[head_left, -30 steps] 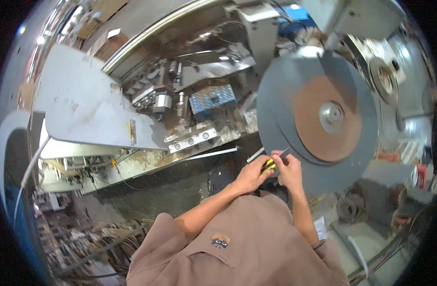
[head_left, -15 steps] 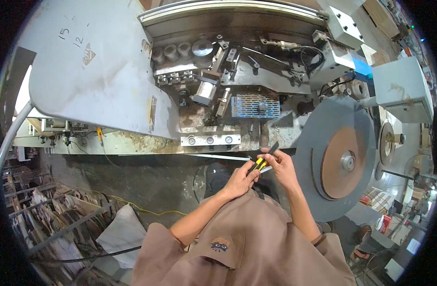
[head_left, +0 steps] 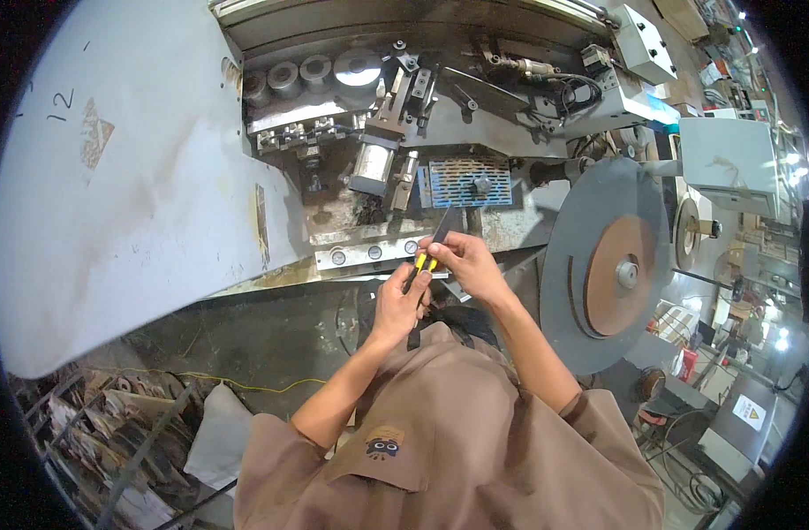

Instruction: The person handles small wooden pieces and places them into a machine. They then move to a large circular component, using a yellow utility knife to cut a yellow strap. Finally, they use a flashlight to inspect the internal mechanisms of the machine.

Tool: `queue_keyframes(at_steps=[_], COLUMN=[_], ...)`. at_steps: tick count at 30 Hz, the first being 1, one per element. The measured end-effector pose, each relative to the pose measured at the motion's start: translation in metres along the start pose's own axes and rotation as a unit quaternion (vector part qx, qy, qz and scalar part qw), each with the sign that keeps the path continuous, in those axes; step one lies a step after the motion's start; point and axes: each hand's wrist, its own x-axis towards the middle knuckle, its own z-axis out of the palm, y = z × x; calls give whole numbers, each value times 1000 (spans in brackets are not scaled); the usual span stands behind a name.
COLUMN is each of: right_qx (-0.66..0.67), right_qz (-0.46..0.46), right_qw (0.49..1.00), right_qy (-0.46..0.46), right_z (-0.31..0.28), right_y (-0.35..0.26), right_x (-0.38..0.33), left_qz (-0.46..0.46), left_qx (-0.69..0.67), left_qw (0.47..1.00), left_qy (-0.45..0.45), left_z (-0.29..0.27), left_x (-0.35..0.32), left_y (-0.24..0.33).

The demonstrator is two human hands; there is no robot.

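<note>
My left hand [head_left: 399,305] is closed around a small hand tool [head_left: 420,261] with yellow and black handles; its working end is hidden by fingers, so its exact kind is unclear. From above, my right hand [head_left: 468,261] pinches a dark flat strip [head_left: 442,227], which points up and away from the fingertips. The two hands almost touch, and the yellow parts lie between them. They are held in front of my chest, at the near edge of the machine, by a row of round gauges [head_left: 374,253].
A large grey disc [head_left: 559,238] with a brown roll [head_left: 612,296] stands to the right. On the machine bed are a blue slotted plate [head_left: 449,188], a metal cylinder [head_left: 373,165] and several rollers [head_left: 283,78]. A big grey cover [head_left: 148,194] fills the left. Scrap strips [head_left: 113,424] lie lower left.
Both hands have moved up and to the left in the picture, closer to the machine's edge, still holding the tool and strip. The view has shifted, with the grey cover looming larger.
</note>
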Motion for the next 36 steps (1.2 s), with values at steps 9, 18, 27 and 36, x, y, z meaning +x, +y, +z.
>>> queue_keyframes(at_steps=[9, 18, 27, 36], right_qx=[130, 149, 160, 190], right_qz=[70, 1, 71, 131], right_qw=[987, 989, 984, 959], right_qy=[-69, -23, 44, 162], right_z=[13, 37, 8, -48], right_y=[-18, -34, -1, 68], right_x=[30, 66, 45, -2], left_qz=[-21, 89, 97, 65], left_qx=[-223, -283, -202, -81], left_qw=[944, 950, 972, 986], left_qy=[-241, -93, 76, 128], left_z=[-26, -42, -90, -89], left_x=[6, 49, 206, 266], left_y=[20, 80, 145, 150])
